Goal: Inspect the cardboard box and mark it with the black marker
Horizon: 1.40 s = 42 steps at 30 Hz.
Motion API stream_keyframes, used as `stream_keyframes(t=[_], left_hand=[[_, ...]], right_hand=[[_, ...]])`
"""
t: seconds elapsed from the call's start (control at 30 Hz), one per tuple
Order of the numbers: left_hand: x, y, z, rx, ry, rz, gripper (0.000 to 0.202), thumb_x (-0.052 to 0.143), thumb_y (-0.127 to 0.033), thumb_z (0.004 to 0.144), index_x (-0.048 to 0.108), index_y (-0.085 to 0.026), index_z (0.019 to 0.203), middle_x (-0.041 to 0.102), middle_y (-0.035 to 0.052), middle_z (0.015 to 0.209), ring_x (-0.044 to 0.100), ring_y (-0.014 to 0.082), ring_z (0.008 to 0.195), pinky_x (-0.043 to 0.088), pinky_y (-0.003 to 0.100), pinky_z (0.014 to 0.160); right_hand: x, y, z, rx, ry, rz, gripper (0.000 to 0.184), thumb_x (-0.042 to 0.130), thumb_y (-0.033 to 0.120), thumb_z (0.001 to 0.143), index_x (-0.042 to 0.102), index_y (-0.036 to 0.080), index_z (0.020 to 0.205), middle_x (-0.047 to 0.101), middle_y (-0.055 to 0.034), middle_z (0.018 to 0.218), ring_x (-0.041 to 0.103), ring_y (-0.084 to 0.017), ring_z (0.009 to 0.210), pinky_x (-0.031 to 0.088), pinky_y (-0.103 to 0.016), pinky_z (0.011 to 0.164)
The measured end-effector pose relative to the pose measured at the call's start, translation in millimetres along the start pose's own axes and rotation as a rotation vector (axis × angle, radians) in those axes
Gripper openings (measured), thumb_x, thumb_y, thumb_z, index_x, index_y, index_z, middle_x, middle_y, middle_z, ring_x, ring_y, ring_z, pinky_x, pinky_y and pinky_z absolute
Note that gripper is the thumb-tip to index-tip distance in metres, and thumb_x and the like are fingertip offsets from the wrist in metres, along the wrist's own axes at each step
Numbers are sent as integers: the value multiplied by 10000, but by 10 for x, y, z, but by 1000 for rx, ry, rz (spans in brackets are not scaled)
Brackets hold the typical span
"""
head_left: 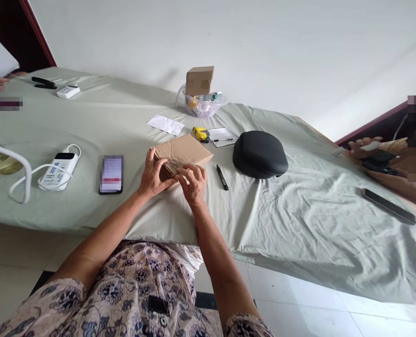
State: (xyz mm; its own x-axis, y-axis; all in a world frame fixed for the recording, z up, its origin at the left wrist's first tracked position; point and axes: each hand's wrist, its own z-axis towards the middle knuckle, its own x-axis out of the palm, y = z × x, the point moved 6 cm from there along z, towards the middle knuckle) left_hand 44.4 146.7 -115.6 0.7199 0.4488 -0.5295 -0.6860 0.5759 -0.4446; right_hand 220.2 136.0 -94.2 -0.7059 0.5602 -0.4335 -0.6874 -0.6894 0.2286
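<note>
A flat brown cardboard box [185,150] lies on the table covered with a pale green cloth [299,210], near its front edge. My left hand [153,175] grips the box's near left corner, fingers curled over its edge. My right hand [194,185] rests against the box's near side, fingers bent and pressing on it. A black pen [222,177] lies just right of my right hand. A smartphone [111,174] lies to the left of my left hand.
A white power bank with cable [58,169], black rounded case [260,154], yellow tape measure [201,134], papers, and a small box [200,80] on a clear tub lie around. Another person's hands [373,152] are at the right, a dark phone [389,206] near them.
</note>
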Motion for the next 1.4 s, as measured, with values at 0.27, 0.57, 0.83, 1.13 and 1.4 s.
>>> stream_keyframes(t=[0.27,0.57,0.83,1.13,1.4], left_hand=[[3,3,23,29,57,-49,503,602,-548,912,547,-180,1250,314,236,1627,279,372,1568,329,588,1232],[-64,264,19,-291,-23,-196,459,505,-414,977,515,-181,1372,533,190,1512,585,270,1352,527,414,1077],[-78,472,11,-608,212,178,314,583,-298,960,646,-189,1247,741,148,1215,678,325,1185,497,433,1014],[-78,443,-21,-532,299,452,192,608,-329,940,691,-160,977,713,210,1161,589,401,1231,420,554,1038],[61,505,-102,-522,182,344,526,762,-559,803,578,-135,1055,674,250,1149,604,443,1188,433,574,1029]], right_hand=[[-226,-782,-76,431,-140,-35,342,589,518,960,781,242,1020,620,-123,1308,590,-295,1238,464,-505,1075],[-101,-1159,-289,845,-221,395,498,623,599,834,671,187,1109,647,-27,863,609,-159,771,490,-285,703],[45,-1221,-305,868,-61,460,372,655,465,772,642,208,1041,679,-21,844,634,-169,760,500,-300,731],[145,-1092,-466,749,396,-237,93,652,274,788,654,215,860,728,-113,1008,615,-284,1022,476,-426,895],[262,-869,-438,803,261,-65,482,778,554,686,485,243,909,715,-52,901,648,-246,866,462,-433,889]])
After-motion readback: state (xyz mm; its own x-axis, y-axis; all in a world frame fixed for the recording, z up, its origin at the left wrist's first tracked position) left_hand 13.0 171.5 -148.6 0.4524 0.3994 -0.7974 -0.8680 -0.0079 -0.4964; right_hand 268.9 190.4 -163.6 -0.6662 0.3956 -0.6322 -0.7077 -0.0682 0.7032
